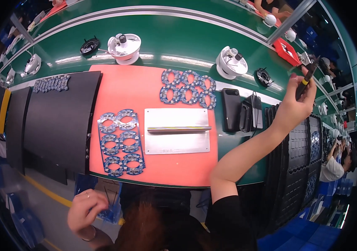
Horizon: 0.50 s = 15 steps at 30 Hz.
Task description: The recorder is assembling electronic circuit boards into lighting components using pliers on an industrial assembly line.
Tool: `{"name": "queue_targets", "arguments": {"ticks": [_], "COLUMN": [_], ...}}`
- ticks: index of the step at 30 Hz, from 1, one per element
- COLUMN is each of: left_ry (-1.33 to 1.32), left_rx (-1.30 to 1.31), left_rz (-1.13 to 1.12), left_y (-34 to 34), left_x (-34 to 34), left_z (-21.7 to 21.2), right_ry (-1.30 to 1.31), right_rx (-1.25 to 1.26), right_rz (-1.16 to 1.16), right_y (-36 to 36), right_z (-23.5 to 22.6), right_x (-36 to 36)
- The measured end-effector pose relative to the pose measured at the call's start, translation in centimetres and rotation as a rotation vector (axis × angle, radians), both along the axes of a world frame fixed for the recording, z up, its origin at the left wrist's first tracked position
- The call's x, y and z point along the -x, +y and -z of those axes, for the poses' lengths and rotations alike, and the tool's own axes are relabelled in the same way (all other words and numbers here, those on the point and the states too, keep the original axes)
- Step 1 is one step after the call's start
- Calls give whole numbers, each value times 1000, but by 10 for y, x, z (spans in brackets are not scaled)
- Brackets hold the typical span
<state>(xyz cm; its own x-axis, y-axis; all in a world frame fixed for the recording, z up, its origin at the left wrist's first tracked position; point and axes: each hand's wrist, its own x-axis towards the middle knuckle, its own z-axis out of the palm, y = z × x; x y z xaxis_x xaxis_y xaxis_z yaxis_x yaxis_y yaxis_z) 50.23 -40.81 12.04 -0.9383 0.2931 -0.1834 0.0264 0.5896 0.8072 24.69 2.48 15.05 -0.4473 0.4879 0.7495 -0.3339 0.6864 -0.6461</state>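
My right hand (296, 98) is raised at the far right, its fingers closed on a slim black hand tool with a yellow band (305, 82); its exact kind is unclear. Loosely curled, my left hand (87, 208) hangs below the table's front edge with nothing visible in it. A panel of blue ring-shaped circuit boards (120, 142) lies on the pink mat (124, 92), the table thing nearest that hand. Beside it is a silver metal plate with a raised bar (177, 142). More joined ring boards (188, 87) lie at the mat's far right.
Black sheets (57, 121) cover the left side, with a strip of boards (52, 83) on them. Dark phone-like devices (231, 109) lie right of the mat. Black trays (297, 146) stand at the right. White round housings (124, 52) stand behind. Other people work farther off.
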Motion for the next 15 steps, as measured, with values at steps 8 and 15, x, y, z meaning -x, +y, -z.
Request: {"name": "queue_targets", "arguments": {"ticks": [8,15], "left_ry": [501,1051], "left_rx": [-754,88], "left_rz": [-192,199], "left_y": [136,328], "left_x": [163,348], "left_z": [-49,27], "right_ry": [-24,-248], "right_rx": [-448,-550], "right_rz": [56,163], "right_y": [60,113], "right_z": [-24,-5], "right_x": [25,33]}}
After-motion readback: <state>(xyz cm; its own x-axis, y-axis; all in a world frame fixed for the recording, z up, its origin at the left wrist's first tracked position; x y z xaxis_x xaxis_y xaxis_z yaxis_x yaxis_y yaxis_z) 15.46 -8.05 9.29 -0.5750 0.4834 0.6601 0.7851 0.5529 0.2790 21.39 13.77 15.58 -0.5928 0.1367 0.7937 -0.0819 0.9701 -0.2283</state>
